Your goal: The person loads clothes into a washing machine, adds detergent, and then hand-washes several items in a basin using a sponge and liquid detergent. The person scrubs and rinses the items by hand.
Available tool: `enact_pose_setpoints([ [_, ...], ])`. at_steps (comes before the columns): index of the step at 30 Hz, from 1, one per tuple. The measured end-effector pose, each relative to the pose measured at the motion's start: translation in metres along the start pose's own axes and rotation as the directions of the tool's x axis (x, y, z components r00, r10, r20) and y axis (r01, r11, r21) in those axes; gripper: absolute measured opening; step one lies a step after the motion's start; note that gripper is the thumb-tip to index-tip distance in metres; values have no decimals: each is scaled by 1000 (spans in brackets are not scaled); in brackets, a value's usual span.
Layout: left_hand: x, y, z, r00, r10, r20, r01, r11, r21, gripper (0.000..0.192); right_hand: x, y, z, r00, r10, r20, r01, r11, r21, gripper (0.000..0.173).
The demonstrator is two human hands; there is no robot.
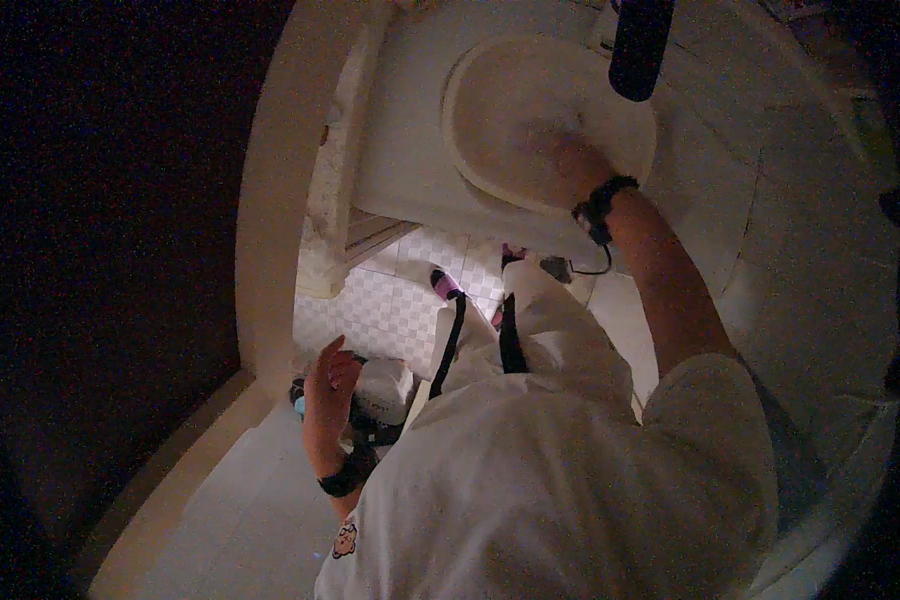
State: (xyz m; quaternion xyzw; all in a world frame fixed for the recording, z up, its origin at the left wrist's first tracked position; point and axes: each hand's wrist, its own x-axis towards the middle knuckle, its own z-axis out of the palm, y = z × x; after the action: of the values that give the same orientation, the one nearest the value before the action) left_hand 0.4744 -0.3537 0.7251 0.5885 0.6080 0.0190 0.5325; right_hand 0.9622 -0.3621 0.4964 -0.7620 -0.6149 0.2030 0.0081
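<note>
My right hand [568, 154] reaches down into a round, light-coloured washbasin [461, 161] set in a countertop. Its fingers are blurred and dim, so I cannot tell whether it holds anything. A dark band with a small device [595, 214] and a short cable circles the right wrist. My left hand [335, 375] hangs low at my left side, its fingers loosely bent, with nothing visible in it. It overlaps a grey, rounded object [382, 390] that I cannot identify. Another dark band [349, 471] is around the left wrist.
A dark cylindrical object [641, 52] hangs over the basin's upper right edge. The pale countertop [401, 142] surrounds the basin. Below it lies a checked tile floor [379, 300], with my slippered feet on it. A wall edge [266, 225] runs along the left beside a dark area.
</note>
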Motion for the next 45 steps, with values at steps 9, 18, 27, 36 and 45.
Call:
enact_pose_setpoints([
  [9, -3, 4, -5, 1000, -12, 3, 12, 999, -35, 44, 56, 37, 29, 983, 104, -150, -102, 995, 17, 47],
  [18, 7, -2, -25, 994, 71, 78, -64, 994, -93, 44, 14, 5, 19, 879, -75, -471, 209, 949, 238, 52],
  [27, 23, -39, -26, 977, 203, 73, -209, 973, 96, 43, -42, 24, 28, 729, 543, -416, -374, 825, 422, 47],
  [36, 57, -110, -30, 932, 346, 111, -358, 925, 127, 42, -62, 47, 120, 656, 747, -103, 446, -274, 852, 31],
  [45, 75, -111, -12, 888, 456, -62, -438, 879, 187, 44, -79, 57, 137, 700, 710, 76, 256, -349, 902, 37],
])
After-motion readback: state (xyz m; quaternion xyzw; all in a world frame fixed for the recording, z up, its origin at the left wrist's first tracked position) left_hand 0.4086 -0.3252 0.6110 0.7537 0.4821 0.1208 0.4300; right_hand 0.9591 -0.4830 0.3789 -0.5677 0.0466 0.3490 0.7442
